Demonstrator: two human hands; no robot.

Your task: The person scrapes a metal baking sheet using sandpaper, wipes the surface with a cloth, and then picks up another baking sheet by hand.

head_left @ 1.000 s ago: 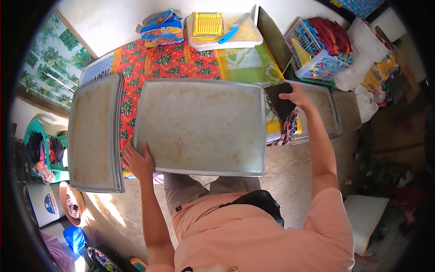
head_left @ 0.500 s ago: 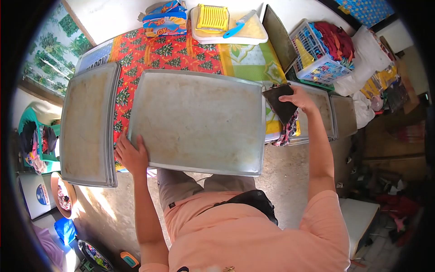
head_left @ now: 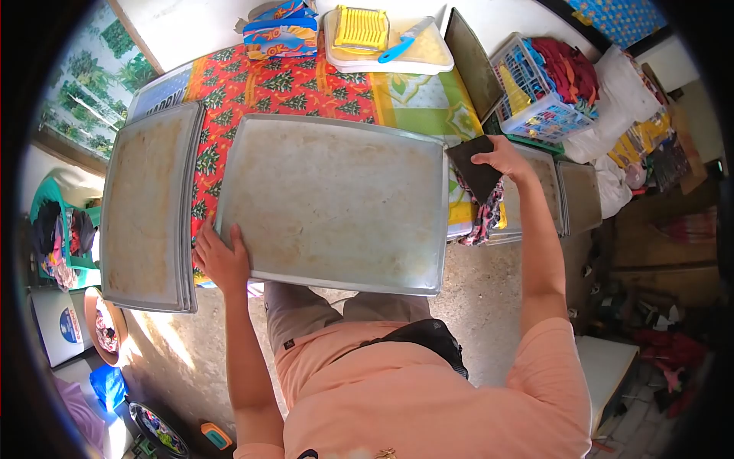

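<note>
A large metal baking tray (head_left: 336,203) with light brown stains lies in front of me on the table. My left hand (head_left: 222,256) holds it at the lower left edge, the thumb along the rim and the fingers outside it. Beyond the tray's right edge, my right hand (head_left: 505,158) pinches a thin, dark, square-cornered sheet (head_left: 475,170), its point hanging down. A patterned pink and black cloth (head_left: 483,222) hangs at the table edge just below that sheet. To the left stands a stack of similar trays (head_left: 149,206).
On the patterned tablecloth (head_left: 290,96) at the back sit a blue snack box (head_left: 281,37) and a white tub (head_left: 428,57) bearing a yellow slatted item (head_left: 362,29) and a blue-handled spatula (head_left: 405,42). More trays (head_left: 579,195) and a clothes basket (head_left: 527,107) are on the right.
The dark sheet in my right hand has shifted slightly upward and away from the tray's edge. My left hand stays on the tray's left edge.
</note>
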